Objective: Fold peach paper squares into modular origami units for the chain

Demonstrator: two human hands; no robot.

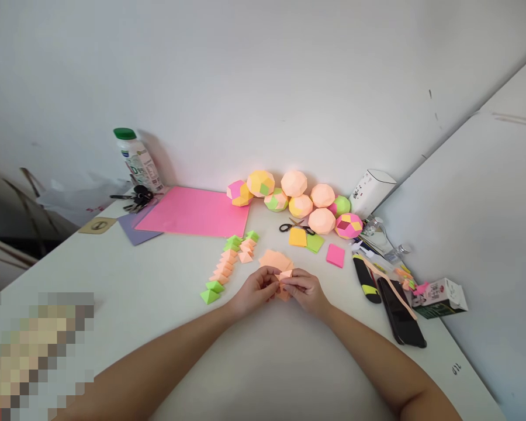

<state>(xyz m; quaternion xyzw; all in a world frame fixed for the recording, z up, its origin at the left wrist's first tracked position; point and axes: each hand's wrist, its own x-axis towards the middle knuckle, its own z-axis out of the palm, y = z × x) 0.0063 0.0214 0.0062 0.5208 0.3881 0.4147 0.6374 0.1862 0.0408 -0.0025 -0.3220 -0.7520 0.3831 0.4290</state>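
Observation:
Between my two hands is a small folded piece of peach paper (286, 274). My left hand (259, 287) pinches its left side, and my right hand (307, 289) pinches its right side. More peach paper sheets (275, 258) lie on the table just beyond my fingers, and some peach paper shows below them. To the left, folded paper units (221, 272) in green and peach stand in a long row. A shorter row of similar folded units (246, 248) sits beside it.
Several faceted paper balls (294, 183) sit along the wall. In front are scissors (297, 225), yellow notes (297, 237), green notes (315, 242) and pink notes (335, 255). A pink board (197, 211), keys (141, 197) and a bottle (138, 158) stand left; a phone (401, 313) and carton (442, 297) right.

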